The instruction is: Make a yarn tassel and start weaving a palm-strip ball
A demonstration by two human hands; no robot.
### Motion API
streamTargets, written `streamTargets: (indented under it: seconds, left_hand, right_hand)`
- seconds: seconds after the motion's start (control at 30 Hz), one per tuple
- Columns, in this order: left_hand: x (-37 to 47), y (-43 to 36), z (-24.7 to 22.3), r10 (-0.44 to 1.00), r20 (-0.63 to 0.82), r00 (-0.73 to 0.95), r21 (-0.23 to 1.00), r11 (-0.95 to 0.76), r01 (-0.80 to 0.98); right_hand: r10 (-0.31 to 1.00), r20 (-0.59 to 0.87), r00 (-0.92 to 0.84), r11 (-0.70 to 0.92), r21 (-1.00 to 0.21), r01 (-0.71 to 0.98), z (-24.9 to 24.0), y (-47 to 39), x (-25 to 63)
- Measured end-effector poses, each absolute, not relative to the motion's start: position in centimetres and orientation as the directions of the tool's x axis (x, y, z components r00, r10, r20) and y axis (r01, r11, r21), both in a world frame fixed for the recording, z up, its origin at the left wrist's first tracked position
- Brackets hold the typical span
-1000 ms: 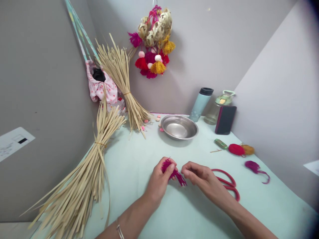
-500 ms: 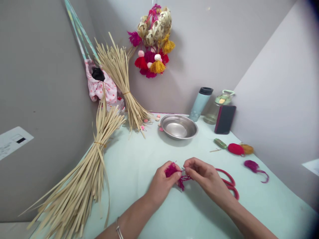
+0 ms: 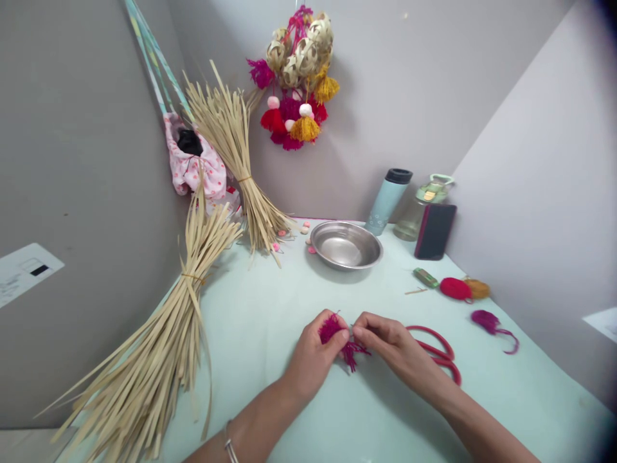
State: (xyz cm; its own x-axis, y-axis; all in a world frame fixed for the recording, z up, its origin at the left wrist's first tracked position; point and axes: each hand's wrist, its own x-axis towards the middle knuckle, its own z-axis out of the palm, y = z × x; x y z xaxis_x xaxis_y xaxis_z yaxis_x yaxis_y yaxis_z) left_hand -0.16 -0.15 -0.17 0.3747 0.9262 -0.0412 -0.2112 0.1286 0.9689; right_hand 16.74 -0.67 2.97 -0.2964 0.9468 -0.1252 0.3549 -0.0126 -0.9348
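Moving right hand (image 3: 385,331) slightly nearer left hand (image 3: 308,354), pinching narrowly beside it, perhaps onto something too fine to confirm; clutching magenta yarn (image 3: 330,328) inside left hand, risking snags from splayed strands (image 3: 354,355).

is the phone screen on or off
Off, by the look of it: the screen of the phone is dark all over, with nothing lit on it.
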Motion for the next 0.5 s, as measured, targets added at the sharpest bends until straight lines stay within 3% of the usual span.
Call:
streamTargets:
  seconds: [0.5]
  left_hand:
    - [-0.21, 0.05, -0.23, 0.916, -0.064, 0.396, 0.971, 0.149, -0.189]
  right_hand:
    - [0.943, -0.186, -0.278, -0.126, -0.967, 0.219, 3.31, -0.52, 16.81]
